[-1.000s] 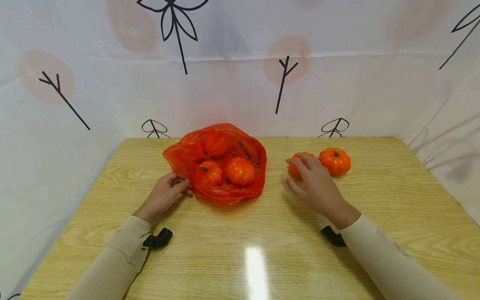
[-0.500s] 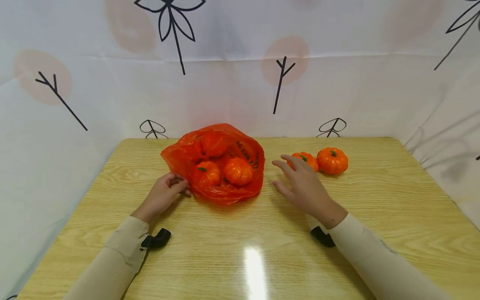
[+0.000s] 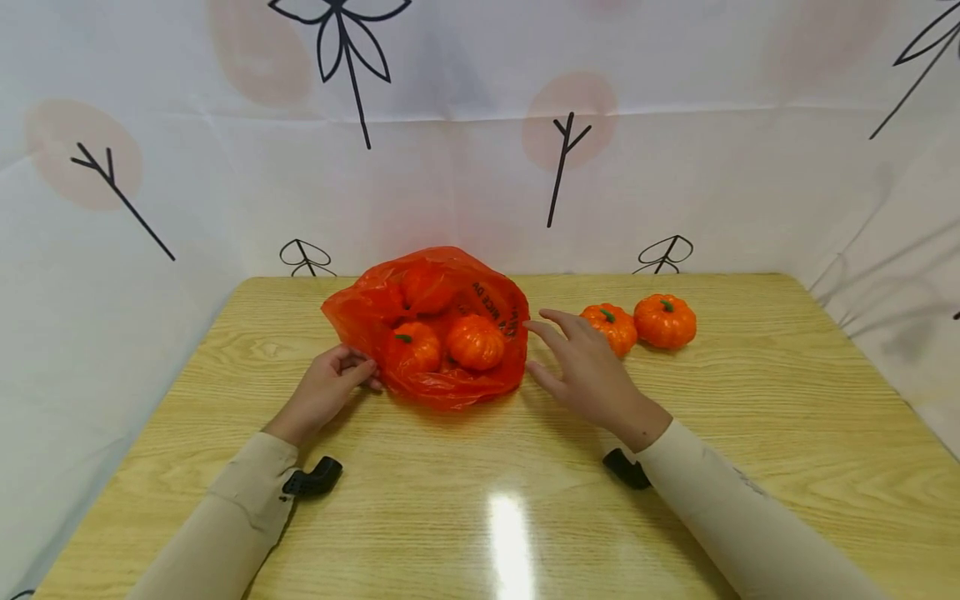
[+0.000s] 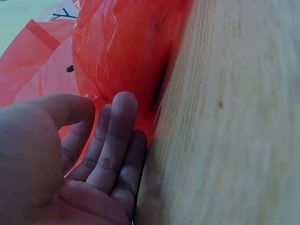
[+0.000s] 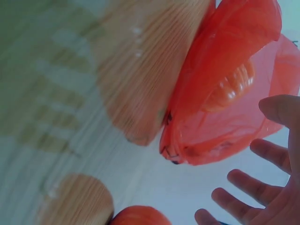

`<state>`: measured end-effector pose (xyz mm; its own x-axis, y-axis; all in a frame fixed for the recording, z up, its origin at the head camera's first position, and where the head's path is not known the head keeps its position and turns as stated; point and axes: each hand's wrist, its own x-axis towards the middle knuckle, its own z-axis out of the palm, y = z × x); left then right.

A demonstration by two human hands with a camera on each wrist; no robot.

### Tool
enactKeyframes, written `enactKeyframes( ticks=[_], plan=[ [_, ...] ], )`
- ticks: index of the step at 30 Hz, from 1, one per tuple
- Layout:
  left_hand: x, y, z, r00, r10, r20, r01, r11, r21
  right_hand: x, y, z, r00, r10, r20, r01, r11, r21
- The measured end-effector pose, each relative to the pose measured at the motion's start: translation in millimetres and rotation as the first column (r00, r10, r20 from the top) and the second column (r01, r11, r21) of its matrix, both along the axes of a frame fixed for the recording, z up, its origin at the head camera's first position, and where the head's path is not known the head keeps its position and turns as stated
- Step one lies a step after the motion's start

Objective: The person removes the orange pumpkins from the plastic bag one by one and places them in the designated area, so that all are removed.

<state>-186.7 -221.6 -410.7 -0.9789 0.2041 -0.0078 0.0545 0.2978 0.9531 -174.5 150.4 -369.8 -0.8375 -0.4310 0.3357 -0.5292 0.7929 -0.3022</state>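
Bag (image 3: 450, 393) is resting on the surface (image 3: 420, 517), probably handling limp and slippery, best taken by its rim (image 3: 482, 263); left grip (image 3: 330, 385) is pinching its side, right grip (image 3: 588, 375) hovering empty, fingers spread.

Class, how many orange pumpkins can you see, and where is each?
5: two pumpkins at the front inside the red bag, one behind them, and two on the table right of it. The bag may hide more.
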Motion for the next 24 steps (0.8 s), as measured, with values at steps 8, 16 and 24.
enactKeyframes(
  ticks=[8,16,24],
  plan=[
    [-0.9,-0.1,-2.1,1.0,-0.004,0.015,0.004,1.0,0.025,-7.1,-15.0,1.3,0.999,0.03,0.042,-0.031,0.999,0.011],
    [-0.7,0.2,-1.6,1.0,-0.008,0.019,0.007,1.0,0.027,-12.0,-28.0,2.4,0.995,0.036,0.088,-0.037,0.999,0.008],
    [-1.5,-1.2,-2.5,1.0,-0.006,0.007,0.006,1.0,0.014,-16.2,-40.2,2.0,0.994,0.061,0.09,-0.062,0.998,0.007]
  ],
)
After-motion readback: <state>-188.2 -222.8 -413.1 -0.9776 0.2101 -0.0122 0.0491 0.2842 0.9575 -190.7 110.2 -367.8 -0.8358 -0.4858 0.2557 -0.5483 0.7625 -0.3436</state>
